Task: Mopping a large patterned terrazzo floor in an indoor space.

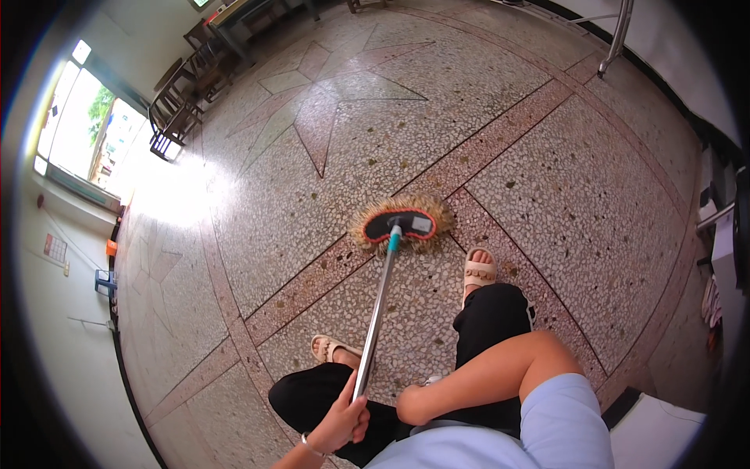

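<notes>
My left hand (347, 417), with a bracelet at the wrist, is closed around the lower end of a metal mop handle (381, 311). From there the handle runs forward to a teal collar. A fringed dust mop head (404, 224) lies flat on the terrazzo floor, its beige strands spread around a black, red-edged backing. My right arm is bent across my lap, and the right hand (413, 404) rests over my black trousers near the handle. Its fingers are turned out of sight. A small pale object (432, 380) shows beside it, too little to identify.
I sit with my sandalled feet (480, 268) either side of the handle. Wooden chairs (173, 117) and a table (234, 14) line the far left wall by a bright doorway (88, 129). A metal-legged frame (615, 41) stands far right; a blue stool (105, 283) is at left.
</notes>
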A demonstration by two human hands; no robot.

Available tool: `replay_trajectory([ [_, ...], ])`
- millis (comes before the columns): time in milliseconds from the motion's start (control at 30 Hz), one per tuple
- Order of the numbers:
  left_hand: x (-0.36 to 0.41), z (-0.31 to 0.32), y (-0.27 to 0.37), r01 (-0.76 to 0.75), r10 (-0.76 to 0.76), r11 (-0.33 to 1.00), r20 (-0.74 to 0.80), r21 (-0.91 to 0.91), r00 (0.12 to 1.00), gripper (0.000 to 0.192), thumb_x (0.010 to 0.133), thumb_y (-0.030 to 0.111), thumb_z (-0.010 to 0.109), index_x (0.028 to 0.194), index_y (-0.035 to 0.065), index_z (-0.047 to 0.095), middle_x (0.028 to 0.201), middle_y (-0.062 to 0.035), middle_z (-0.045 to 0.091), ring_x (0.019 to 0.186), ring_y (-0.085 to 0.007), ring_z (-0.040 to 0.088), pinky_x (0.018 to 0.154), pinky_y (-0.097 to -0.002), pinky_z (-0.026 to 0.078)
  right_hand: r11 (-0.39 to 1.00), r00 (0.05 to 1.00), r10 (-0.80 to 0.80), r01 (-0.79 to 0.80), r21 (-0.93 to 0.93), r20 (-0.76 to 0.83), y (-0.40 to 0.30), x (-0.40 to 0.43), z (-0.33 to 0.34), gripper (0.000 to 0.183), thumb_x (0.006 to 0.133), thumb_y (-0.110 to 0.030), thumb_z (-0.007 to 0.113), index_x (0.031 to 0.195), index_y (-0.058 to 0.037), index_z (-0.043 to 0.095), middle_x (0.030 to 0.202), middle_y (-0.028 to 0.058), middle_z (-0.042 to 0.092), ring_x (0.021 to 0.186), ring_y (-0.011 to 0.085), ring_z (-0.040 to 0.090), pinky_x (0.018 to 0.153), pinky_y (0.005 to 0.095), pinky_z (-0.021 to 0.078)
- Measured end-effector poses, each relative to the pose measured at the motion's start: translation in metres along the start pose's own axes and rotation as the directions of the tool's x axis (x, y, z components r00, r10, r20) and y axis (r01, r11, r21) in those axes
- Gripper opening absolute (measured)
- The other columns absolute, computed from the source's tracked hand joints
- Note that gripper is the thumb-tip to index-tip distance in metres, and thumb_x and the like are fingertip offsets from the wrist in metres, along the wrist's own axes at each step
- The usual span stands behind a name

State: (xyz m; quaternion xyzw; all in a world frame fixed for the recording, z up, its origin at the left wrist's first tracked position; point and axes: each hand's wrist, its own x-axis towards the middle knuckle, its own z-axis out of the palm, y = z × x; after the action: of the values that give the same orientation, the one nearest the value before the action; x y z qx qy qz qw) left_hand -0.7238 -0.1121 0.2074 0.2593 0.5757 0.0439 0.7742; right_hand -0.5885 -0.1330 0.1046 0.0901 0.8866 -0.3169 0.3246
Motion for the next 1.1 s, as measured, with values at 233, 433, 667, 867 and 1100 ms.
replay_trajectory([
  [233,0.010,0.013,0.018,0.110,-0.094,0.981,0.101,-0.161,0.990,0.060,0.096,0.015,0.038,0.142,0.0361,0.005,0.070,-0.0035,0.040,0.045,-0.0117,0.037,0.037,-0.0239,0.031,0.934,0.941,0.324,-0.300,0.194,-0.102,0.024,0.006,-0.007,0.030,0.071,-0.018,0.069,0.099,-0.0077,0.068,0.098,0.0071,0.066,0.083,0.0299,0.064,0.066,0.0471,0.0522],
  [433,0.103,0.029,0.088,-0.071,0.122,0.952,0.155,-0.297,0.980,0.061,0.094,0.017,0.045,0.141,0.0358,0.012,0.072,-0.0028,0.046,0.046,-0.0104,0.042,0.036,-0.0223,0.035,0.925,0.942,0.330,-0.308,0.223,-0.069,0.033,-0.016,-0.020,0.029,0.071,-0.016,0.068,0.098,-0.0075,0.068,0.093,0.0067,0.066,0.083,0.0286,0.063,0.063,0.0476,0.0519],
  [667,0.205,0.020,0.139,0.144,0.165,0.695,0.350,-0.705,0.922,0.026,0.091,0.011,0.051,0.113,0.0180,0.039,0.069,-0.0015,0.044,0.048,-0.0072,0.038,0.037,-0.0189,0.034,0.933,0.932,0.332,-0.301,0.195,-0.147,0.039,0.023,-0.019,0.029,0.059,-0.010,0.075,0.088,-0.0122,0.072,0.091,0.0041,0.068,0.083,0.0241,0.065,0.056,0.0425,0.0526],
  [867,0.161,-0.009,0.082,0.056,0.176,0.743,0.275,-0.667,0.945,0.040,0.092,0.012,0.050,0.128,0.0234,0.036,0.073,-0.0017,0.043,0.048,-0.0061,0.037,0.037,-0.0179,0.033,0.928,0.928,0.359,-0.343,0.148,-0.098,0.037,-0.005,-0.054,0.021,0.069,-0.013,0.068,0.089,-0.0084,0.071,0.093,0.0045,0.067,0.085,0.0252,0.065,0.057,0.0421,0.0533],
  [1100,0.031,-0.078,-0.010,0.055,0.204,0.626,0.232,-0.778,0.951,0.040,0.093,0.010,0.044,0.130,0.0235,0.036,0.071,-0.0029,0.041,0.048,-0.0070,0.038,0.037,-0.0185,0.031,0.919,0.934,0.336,-0.297,0.260,-0.121,0.032,0.022,-0.047,0.020,0.073,-0.009,0.063,0.092,-0.0078,0.070,0.095,0.0092,0.067,0.089,0.0268,0.065,0.064,0.0420,0.0544],
])
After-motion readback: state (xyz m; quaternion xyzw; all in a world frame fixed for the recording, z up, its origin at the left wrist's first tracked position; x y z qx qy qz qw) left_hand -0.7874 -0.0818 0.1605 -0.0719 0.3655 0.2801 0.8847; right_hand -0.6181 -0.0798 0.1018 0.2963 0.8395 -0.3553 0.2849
